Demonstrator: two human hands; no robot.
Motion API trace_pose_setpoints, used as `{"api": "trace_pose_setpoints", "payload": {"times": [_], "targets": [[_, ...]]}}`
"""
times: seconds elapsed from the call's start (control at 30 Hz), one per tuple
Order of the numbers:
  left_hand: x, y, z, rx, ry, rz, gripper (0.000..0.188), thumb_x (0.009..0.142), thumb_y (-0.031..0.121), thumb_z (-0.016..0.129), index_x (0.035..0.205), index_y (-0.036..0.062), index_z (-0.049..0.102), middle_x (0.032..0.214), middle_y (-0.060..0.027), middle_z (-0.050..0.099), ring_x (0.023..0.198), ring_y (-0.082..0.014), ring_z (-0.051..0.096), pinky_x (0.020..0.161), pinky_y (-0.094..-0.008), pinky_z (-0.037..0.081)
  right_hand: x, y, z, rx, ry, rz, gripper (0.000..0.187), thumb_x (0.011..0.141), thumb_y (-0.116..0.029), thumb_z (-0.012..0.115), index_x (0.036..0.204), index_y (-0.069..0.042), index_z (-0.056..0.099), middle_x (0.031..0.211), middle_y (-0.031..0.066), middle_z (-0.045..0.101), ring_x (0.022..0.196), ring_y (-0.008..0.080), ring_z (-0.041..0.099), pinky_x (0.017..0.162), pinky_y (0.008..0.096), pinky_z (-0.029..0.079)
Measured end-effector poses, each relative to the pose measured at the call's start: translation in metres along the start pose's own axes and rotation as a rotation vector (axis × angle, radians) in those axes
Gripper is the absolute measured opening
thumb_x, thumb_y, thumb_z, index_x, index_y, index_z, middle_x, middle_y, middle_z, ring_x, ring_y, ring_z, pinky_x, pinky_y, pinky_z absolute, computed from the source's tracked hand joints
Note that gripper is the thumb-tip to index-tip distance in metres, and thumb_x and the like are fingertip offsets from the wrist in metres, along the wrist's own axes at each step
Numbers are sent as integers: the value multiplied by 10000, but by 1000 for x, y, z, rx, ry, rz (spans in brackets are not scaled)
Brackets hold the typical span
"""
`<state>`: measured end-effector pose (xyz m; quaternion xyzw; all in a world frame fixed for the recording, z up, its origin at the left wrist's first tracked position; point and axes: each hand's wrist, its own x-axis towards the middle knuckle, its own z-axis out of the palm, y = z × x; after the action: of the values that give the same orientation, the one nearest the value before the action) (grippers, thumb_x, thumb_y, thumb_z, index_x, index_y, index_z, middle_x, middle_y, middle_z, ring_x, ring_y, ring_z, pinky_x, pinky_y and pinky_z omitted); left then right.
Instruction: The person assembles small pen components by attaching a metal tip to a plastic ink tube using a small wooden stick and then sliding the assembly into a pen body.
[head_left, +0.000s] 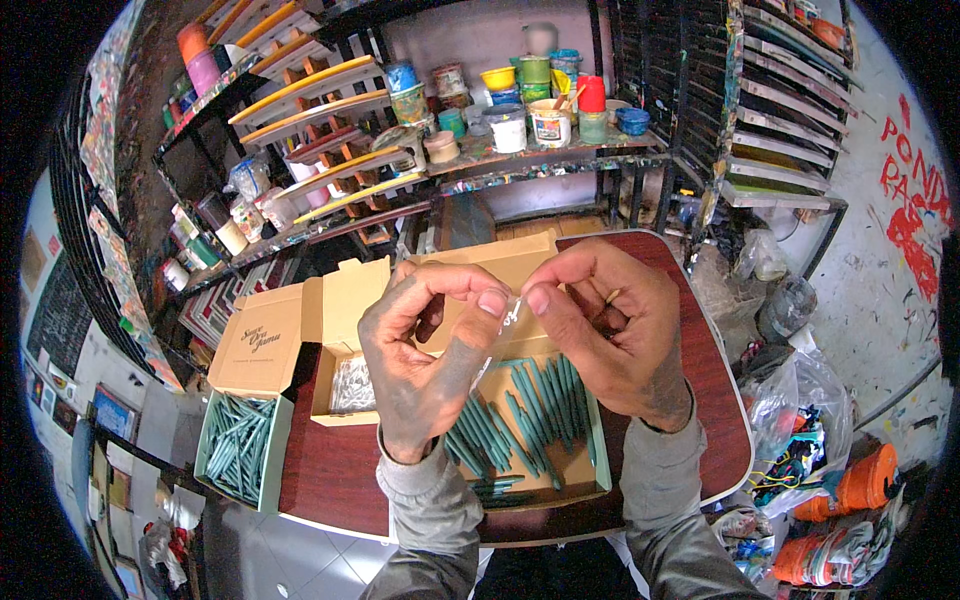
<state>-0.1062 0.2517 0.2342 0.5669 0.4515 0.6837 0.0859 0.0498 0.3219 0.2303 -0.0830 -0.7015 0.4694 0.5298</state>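
My left hand (420, 345) and my right hand (620, 335) are raised over the table, close together, each with thumb and forefinger pinched. Between them is a narrow clear plastic sleeve (509, 320) with white print, gripped at its upper end by both. Its lower part hangs down beside my left thumb. Beneath my hands lies an open cardboard box (565, 492) with several slim teal-green, pen-like sticks (540, 405) in it, partly hidden by my hands. A second open box (345, 417) holds a pile of clear sleeves (352, 383), left of my left wrist.
At the table's left end, an open box (280, 440) is full of similar teal sticks (238, 435). The dark red table (330, 470) has a rounded right edge. Paint pots (507, 130) crowd a shelf behind. Plastic bags (800, 400) and orange buckets (865, 480) stand on the right.
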Motion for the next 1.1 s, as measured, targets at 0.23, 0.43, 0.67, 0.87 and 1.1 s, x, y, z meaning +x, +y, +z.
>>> {"api": "trace_pose_setpoints", "payload": {"times": [0.23,0.43,0.67,0.87,1.1], "targets": [[-3,4,-2,-51,-88,-107,40,832,77,700,834,37,693,750,43,624,639,-10,372,564,-196,276,1,4,0,-74,5,-1,75,927,-111,658,917,-41,634,553,-75,429,491,-5,334,442,234,220],[-6,8,4,-213,-119,-197,60,864,48,654,875,-11,658,740,44,594,601,25,392,535,-153,289,2,4,0,-112,1,-2,78,917,-125,667,916,-52,642,514,-78,378,471,2,324,439,239,217],[-6,8,8,-191,-90,-216,64,859,52,641,873,-10,651,719,50,582,596,29,393,527,-152,281,3,-5,-2,-270,-2,-20,66,886,-99,690,909,-53,649,515,-78,354,478,-3,302,446,229,217],[-5,6,3,-175,-136,-247,63,863,52,634,874,-8,649,731,41,591,601,23,405,536,-151,302,2,-10,-1,-360,5,-50,74,857,-76,716,901,-51,662,518,-87,327,479,-5,286,450,218,210],[-4,12,9,-283,-138,-309,47,892,44,635,885,-3,641,725,45,580,612,15,418,560,-152,322,3,-8,-5,-452,-14,-154,129,837,-137,735,931,-98,656,481,-37,334,403,46,316,401,268,237]]}}
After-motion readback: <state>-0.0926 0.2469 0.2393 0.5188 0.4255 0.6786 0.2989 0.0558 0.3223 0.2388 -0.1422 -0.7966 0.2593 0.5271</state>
